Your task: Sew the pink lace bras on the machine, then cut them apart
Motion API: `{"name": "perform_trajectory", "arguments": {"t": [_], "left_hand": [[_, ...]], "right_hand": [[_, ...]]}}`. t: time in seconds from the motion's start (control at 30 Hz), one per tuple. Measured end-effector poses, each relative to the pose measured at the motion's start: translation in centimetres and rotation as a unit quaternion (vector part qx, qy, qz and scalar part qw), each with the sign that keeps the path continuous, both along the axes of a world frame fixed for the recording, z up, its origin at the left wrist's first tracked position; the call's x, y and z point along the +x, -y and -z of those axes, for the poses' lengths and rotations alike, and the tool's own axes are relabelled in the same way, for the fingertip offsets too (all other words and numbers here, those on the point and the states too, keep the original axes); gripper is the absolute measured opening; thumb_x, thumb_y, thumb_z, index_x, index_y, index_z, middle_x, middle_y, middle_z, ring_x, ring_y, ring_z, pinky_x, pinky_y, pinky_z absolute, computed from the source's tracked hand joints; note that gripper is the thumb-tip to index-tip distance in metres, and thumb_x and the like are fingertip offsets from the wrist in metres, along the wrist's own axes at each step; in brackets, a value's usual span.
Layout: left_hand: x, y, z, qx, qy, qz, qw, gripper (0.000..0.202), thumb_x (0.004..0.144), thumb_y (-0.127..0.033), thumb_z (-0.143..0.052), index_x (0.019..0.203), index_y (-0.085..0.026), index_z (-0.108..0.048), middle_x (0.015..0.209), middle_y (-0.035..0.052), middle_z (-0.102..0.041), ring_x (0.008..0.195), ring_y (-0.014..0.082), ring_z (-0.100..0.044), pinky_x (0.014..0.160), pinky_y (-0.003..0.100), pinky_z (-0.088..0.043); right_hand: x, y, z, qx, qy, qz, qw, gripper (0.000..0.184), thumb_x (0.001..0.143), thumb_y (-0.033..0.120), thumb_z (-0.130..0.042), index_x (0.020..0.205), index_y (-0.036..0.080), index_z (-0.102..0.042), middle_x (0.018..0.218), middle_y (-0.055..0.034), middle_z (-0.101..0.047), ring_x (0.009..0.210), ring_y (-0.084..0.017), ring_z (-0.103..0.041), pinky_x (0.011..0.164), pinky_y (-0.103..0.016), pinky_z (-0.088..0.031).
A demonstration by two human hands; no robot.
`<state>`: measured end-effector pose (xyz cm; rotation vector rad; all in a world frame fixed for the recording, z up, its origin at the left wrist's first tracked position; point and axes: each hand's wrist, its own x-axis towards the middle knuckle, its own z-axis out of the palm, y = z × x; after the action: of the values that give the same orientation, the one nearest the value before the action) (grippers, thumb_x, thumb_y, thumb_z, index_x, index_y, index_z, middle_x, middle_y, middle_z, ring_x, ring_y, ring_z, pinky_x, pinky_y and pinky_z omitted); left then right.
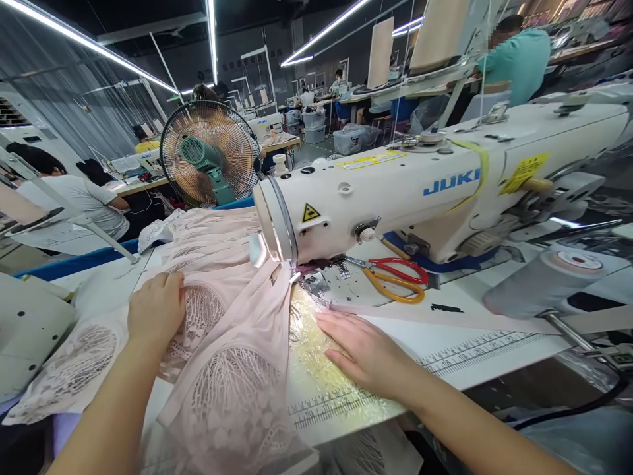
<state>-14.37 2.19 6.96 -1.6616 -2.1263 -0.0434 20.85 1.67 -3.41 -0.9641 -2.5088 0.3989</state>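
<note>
A pale pink lace bra (232, 389) lies on the sewing table, its edge running under the needle area of a white sewing machine (341, 198). My left hand (155, 307) is closed on the bra's fabric near one lace cup, fingertips hidden in the folds. On the yellowish taped patch (316, 363) in front of the needle rests my right hand (359, 346), fingers stretched out and lying flat. Its fingertips are beside the presser foot and the end of a pale elastic band (475, 318), which comes in from the right.
Red-handled snips (403, 267) and orange-handled scissors (395, 288) lie behind the needle plate. A thread cone (544, 280) lies at right. More pink garments (212, 231) are heaped behind my left hand. A large fan (210, 155) stands beyond; several people sit at other machines.
</note>
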Motion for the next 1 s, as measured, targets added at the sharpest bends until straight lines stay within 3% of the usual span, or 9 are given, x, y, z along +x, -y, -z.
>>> {"name": "perform_trajectory", "arguments": {"t": [0.13,0.27,0.33,0.4,0.5,0.63,0.77,0.87,1.0], "left_hand": [[0.9,1.8,-0.5,0.024,0.011,0.024,0.999,0.051,0.087,-0.033,-0.034,0.129,-0.008,-0.048,0.132,0.0231,-0.05,0.12,0.038,-0.052,0.096,0.049,-0.046],[6.3,6.1,0.8,0.026,0.081,0.22,0.972,0.042,0.093,-0.039,-0.033,0.123,-0.018,-0.054,0.123,0.0117,-0.063,0.116,0.0283,-0.058,0.096,0.043,-0.051],[10.2,7.4,2.4,-0.059,0.12,0.298,0.945,0.042,0.095,-0.038,-0.033,0.125,-0.019,-0.054,0.125,0.0078,-0.065,0.112,0.0238,-0.062,0.091,0.038,-0.055],[13.7,7.0,4.1,-0.152,0.129,0.319,0.926,0.046,0.095,-0.033,-0.031,0.132,-0.015,-0.051,0.136,0.0098,-0.058,0.116,0.0216,-0.06,0.093,0.033,-0.054],[16.5,3.8,5.8,-0.219,0.121,0.287,0.925,0.053,0.092,-0.029,-0.036,0.138,-0.004,-0.044,0.146,0.0183,-0.044,0.132,0.026,-0.047,0.106,0.036,-0.044],[15.1,-1.3,6.9,-0.189,0.146,0.245,0.94,0.057,0.091,-0.032,-0.037,0.139,-0.002,-0.043,0.148,0.0234,-0.04,0.137,0.0377,-0.035,0.109,0.057,-0.033],[12.4,-3.4,7.3,-0.185,0.153,0.249,0.938,0.058,0.091,-0.039,-0.034,0.139,-0.008,-0.045,0.147,0.0164,-0.044,0.137,0.0321,-0.038,0.111,0.051,-0.03],[11.5,-3.7,7.4,-0.189,0.149,0.252,0.937,0.063,0.092,-0.043,-0.03,0.142,-0.008,-0.041,0.15,0.014,-0.04,0.138,0.0297,-0.035,0.113,0.048,-0.027],[11.4,-3.7,7.4,-0.199,0.153,0.246,0.936,0.066,0.092,-0.044,-0.028,0.144,-0.004,-0.037,0.151,0.0158,-0.038,0.139,0.0312,-0.034,0.114,0.048,-0.025]], "right_hand": [[0.0,0.0,-0.1,-0.007,-0.014,-0.002,1.0,0.045,0.091,0.025,-0.048,0.131,0.007,-0.055,0.138,-0.0143,-0.053,0.128,-0.029,-0.05,0.108,-0.048,-0.043],[0.1,-0.1,-0.2,-0.006,-0.027,-0.011,1.0,0.045,0.089,0.023,-0.05,0.13,0.005,-0.056,0.136,-0.0158,-0.054,0.128,-0.029,-0.05,0.108,-0.047,-0.042],[0.0,-0.1,-0.2,-0.004,-0.033,-0.009,0.999,0.044,0.089,0.023,-0.051,0.129,0.006,-0.056,0.136,-0.0161,-0.055,0.127,-0.028,-0.05,0.108,-0.046,-0.042],[0.0,0.0,-0.1,-0.002,-0.04,-0.007,0.999,0.044,0.089,0.024,-0.051,0.13,0.008,-0.056,0.136,-0.0157,-0.055,0.127,-0.027,-0.051,0.109,-0.045,-0.041],[0.1,0.1,0.0,0.0,-0.05,-0.014,0.999,0.044,0.088,0.024,-0.052,0.129,0.009,-0.055,0.135,-0.0157,-0.055,0.128,-0.026,-0.05,0.11,-0.044,-0.04],[0.2,0.3,-0.3,-0.015,-0.052,-0.021,0.998,0.044,0.086,0.022,-0.052,0.128,0.009,-0.055,0.136,-0.0151,-0.055,0.128,-0.026,-0.049,0.11,-0.044,-0.039],[0.1,0.0,-0.3,-0.035,-0.053,-0.019,0.998,0.043,0.085,0.022,-0.052,0.127,0.009,-0.056,0.135,-0.0156,-0.055,0.128,-0.027,-0.05,0.109,-0.045,-0.039],[0.3,0.5,-0.7,-0.055,-0.129,-0.023,0.99,0.037,0.087,0.024,-0.052,0.12,0.011,-0.061,0.128,-0.0165,-0.061,0.125,-0.027,-0.053,0.109,-0.046,-0.039],[2.2,3.5,-2.5,-0.154,-0.232,-0.051,0.959,0.033,0.096,0.039,-0.044,0.109,0.018,-0.066,0.112,-0.0105,-0.07,0.106,-0.018,-0.065,0.093,-0.03,-0.051]]}}
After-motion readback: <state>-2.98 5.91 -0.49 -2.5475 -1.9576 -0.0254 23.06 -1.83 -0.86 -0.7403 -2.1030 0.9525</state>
